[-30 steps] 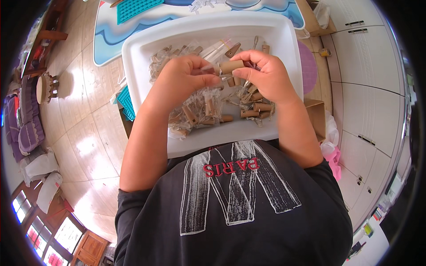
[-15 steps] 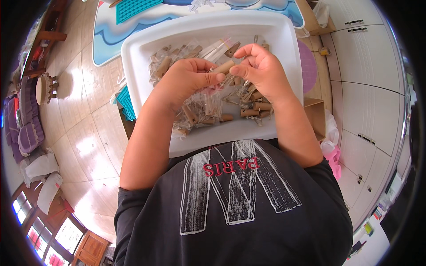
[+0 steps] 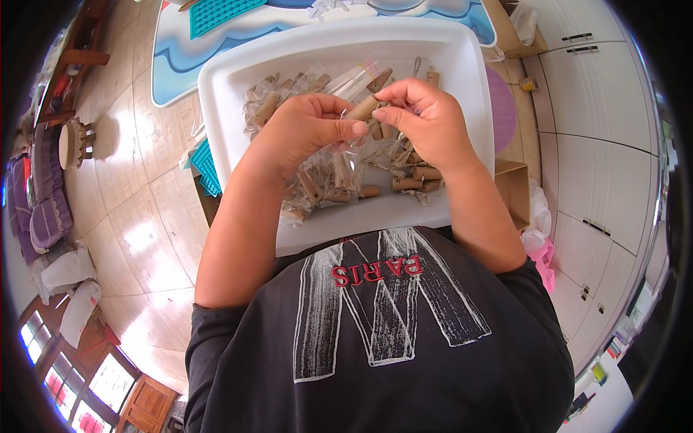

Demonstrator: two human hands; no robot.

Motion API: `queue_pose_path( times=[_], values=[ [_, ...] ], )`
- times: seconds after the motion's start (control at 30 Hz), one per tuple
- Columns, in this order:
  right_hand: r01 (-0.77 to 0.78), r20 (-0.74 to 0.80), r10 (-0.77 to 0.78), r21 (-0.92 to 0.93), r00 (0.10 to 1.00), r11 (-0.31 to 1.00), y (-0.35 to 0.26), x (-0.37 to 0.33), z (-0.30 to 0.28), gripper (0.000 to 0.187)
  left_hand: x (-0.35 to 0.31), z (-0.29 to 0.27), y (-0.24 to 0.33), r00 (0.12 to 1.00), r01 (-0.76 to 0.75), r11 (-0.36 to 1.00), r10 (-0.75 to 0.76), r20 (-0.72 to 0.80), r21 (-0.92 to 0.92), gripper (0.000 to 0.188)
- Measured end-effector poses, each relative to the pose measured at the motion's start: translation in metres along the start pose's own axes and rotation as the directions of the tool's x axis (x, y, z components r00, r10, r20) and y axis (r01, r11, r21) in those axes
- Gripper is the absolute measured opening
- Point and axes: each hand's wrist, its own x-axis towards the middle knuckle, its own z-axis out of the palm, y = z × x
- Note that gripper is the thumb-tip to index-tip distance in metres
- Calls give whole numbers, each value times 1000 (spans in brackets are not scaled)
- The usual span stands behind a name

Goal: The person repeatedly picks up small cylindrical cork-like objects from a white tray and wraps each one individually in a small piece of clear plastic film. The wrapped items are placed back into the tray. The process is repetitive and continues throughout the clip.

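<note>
Over a white plastic tub (image 3: 473, 79), both my hands meet at a light-brown cylinder (image 3: 364, 107), tilted with its far end to the right. My left hand (image 3: 310, 130) is closed, its thumb and fingers pinching a crinkled clear plastic bag (image 3: 351, 160) around the cylinder's lower end. My right hand (image 3: 427, 123) has thumb and index finger closed at the cylinder's upper end; whether they grip the cylinder or the bag's edge is too small to tell. Below them lie bagged cylinders (image 3: 310, 185) on the left and loose cylinders with strings (image 3: 426, 173) on the right.
Flat clear bags (image 3: 354, 81) lie in the tub's far part. Beyond the tub is a wave-patterned table (image 3: 173, 61) bearing a teal textured tray (image 3: 224, 16). A cardboard box (image 3: 511, 189) stands to the right, near white cabinets (image 3: 606, 173). A stool (image 3: 74, 143) is at left.
My right hand's index finger and thumb have closed in on the cylinder's upper end, where they were further apart before. The left hand has stayed almost still.
</note>
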Motion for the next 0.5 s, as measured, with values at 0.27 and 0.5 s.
queue_pose_path(
  times=[0.27, 0.5],
  values=[
    [284, 209, -236, -243, 949, 927, 1, 0, 3, 14, -1, 3, 2, 998, -38, 999, 40, -54, 35, 34],
    [179, 107, -164, -153, 981, 972, 4, -2, 5, 11, 7, 9, -6, 985, -114, 990, 101, -141, -83, 30]
  ],
)
